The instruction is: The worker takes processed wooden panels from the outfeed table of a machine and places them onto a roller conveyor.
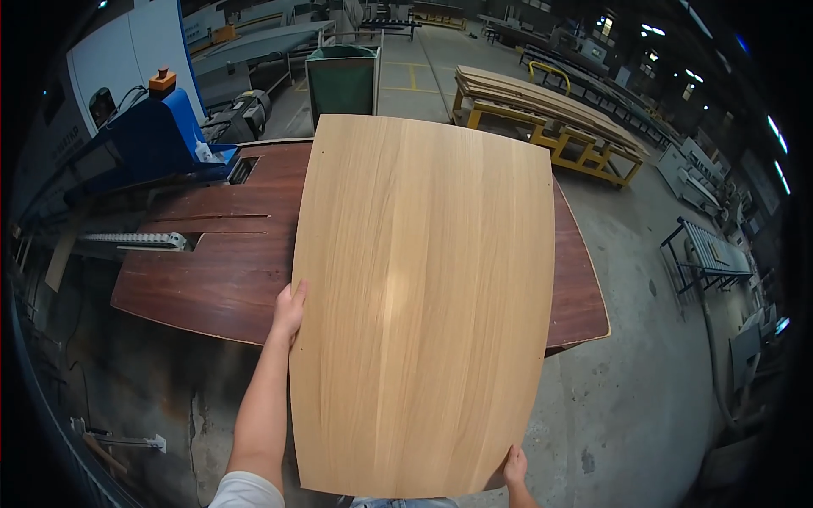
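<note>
A large light wood-grain panel [423,288] fills the middle of the head view, its long side running away from me. My left hand [290,311] grips its left edge about midway along, thumb by the top face and the other fingers hidden beneath or behind the edge. At the near right corner my right hand [515,467] is closed on the panel's edge, its fingers partly hidden. Small dark holes show near the panel's edges. Behind and below the panel lies a dark red-brown wooden worktable [212,284]; whether the two touch, I cannot tell.
At left stands a blue and white machine [161,135] with an orange-red button box [162,82] and a chain track [135,240]. A green-lined bin [343,80] is beyond the table. Boards lie on a yellow trolley [550,131] at far right, and a roller stand [716,254] is at right.
</note>
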